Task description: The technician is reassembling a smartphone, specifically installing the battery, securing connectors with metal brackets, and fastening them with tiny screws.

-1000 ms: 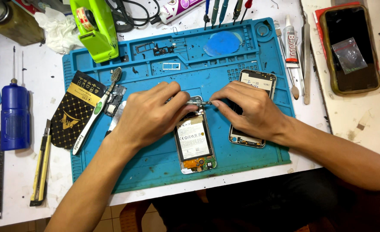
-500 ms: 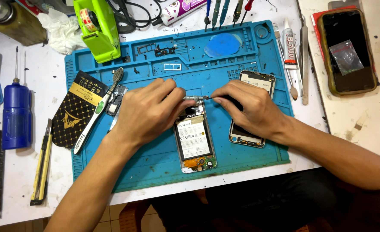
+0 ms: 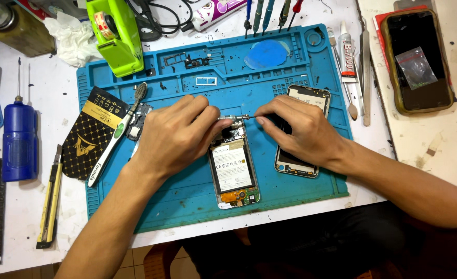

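Observation:
An opened phone [image 3: 233,170] with its white battery and orange flex showing lies in the middle of the blue work mat [image 3: 187,186]. My left hand [image 3: 176,137] rests over the phone's upper left corner, fingertips pinched on a small metal tool [image 3: 233,120] above the top edge. My right hand [image 3: 295,129] comes from the right and pinches the same tool's thin tip. Under my right hand lies a second phone body [image 3: 300,103], partly hidden.
A toothbrush [image 3: 117,134] and a black-and-gold packet [image 3: 89,137] lie at the mat's left. A green tape dispenser [image 3: 115,33], a blue bottle [image 3: 17,139], a yellow knife [image 3: 50,199], a glue tube [image 3: 346,51] and a phone in a brown case [image 3: 417,59] surround it.
Both hands stay over the top of the opened phone. The fingers have shifted only slightly on the small metal tool.

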